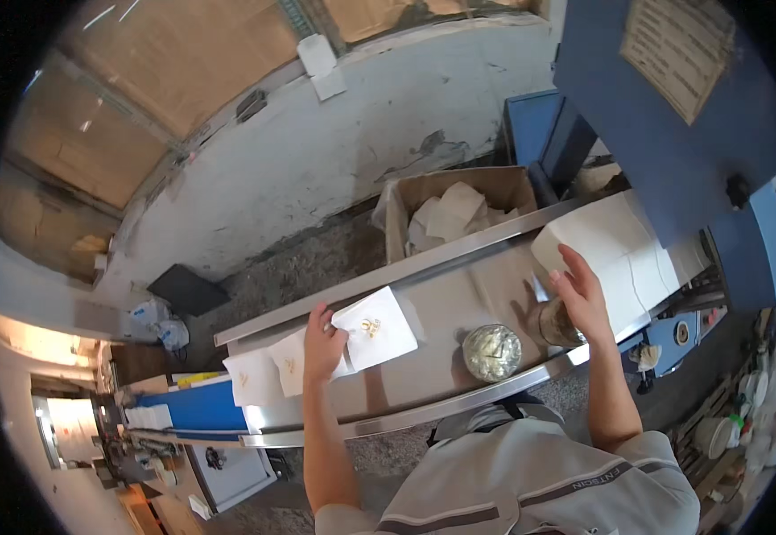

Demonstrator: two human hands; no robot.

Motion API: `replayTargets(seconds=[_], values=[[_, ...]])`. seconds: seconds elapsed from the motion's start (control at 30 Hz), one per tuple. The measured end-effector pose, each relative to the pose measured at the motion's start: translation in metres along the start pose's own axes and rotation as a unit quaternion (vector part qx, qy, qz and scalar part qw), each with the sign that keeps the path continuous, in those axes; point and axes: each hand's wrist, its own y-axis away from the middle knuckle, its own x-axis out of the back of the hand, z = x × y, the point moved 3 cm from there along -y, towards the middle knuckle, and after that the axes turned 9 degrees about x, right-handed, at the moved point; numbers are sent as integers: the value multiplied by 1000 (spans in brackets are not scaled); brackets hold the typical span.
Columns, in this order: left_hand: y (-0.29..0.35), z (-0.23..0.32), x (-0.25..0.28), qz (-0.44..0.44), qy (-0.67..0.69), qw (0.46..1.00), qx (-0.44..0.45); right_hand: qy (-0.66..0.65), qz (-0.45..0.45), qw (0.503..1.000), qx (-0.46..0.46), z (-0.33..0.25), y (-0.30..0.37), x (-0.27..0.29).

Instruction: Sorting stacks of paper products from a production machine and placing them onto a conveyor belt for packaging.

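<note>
My left hand (324, 346) is closed on the left edge of a white paper napkin (386, 332) with a small gold print, thumb and fingers around that edge. Under and left of this hand, more printed napkins (254, 378) lie overlapping on the grey metal conveyor table (446, 299). My right hand (586, 299) has its fingers apart and nothing visible in it. It is over a brownish cylindrical thing (552, 326), partly covered by the hand, beside a large stack of white paper sheets (606, 236). Between my hands sits a round, shiny, silvery-green thing (492, 352), its kind unclear.
Behind the table's metal rail stands a cardboard box (395, 223) with loose white papers inside. A blue machine cabinet (673, 116) rises at the right. At the left end runs a blue belt (205, 406). Pallets and clutter (727, 446) lie at the lower right.
</note>
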Motion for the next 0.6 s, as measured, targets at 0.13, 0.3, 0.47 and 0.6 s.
replayTargets(seconds=[0.13,0.3,0.47,0.6], values=[[36,60,-13,232,-270,918,-176,96,12,995,19,1,3,-1],[48,108,-113,68,-127,968,-207,215,-15,971,105,-5,16,-2],[2,108,-282,-270,-41,960,63,171,-187,951,175,-28,55,-45],[1,147,-388,-289,-107,951,15,235,-214,917,242,-10,85,-65]])
